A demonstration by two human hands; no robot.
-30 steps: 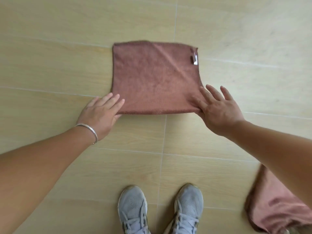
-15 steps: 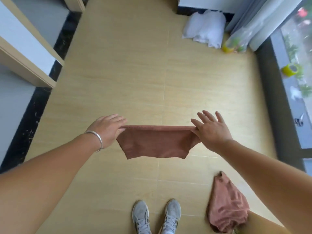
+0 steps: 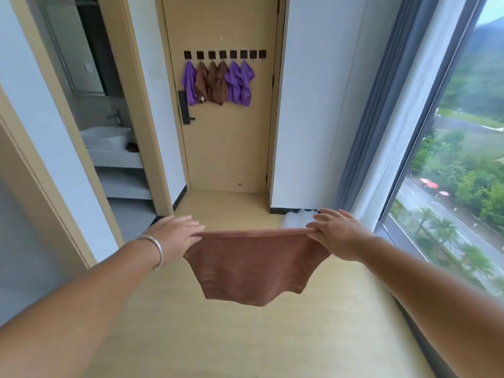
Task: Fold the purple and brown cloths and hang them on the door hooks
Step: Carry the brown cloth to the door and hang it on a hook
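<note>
head view: your left hand (image 3: 174, 236) and right hand (image 3: 336, 234) each pinch a top corner of the folded brown cloth (image 3: 255, 264), which hangs stretched between them above the floor (image 3: 245, 339). ahead, purple and brown cloths (image 3: 218, 83) hang from the door hooks (image 3: 225, 54).

- Bright, even daylight from the window (image 3: 463, 148) on the right.
- Soft, faint shadows.
- Slight motion blur throughout.
- Wide-angle bending of straight lines toward the edges.

3 purple cloths (image 3: 234, 83), 4 brown cloths (image 3: 252, 264) incl 1 held, 8 hooks (image 3: 223, 54), 2 hands (image 3: 176, 236)
</note>
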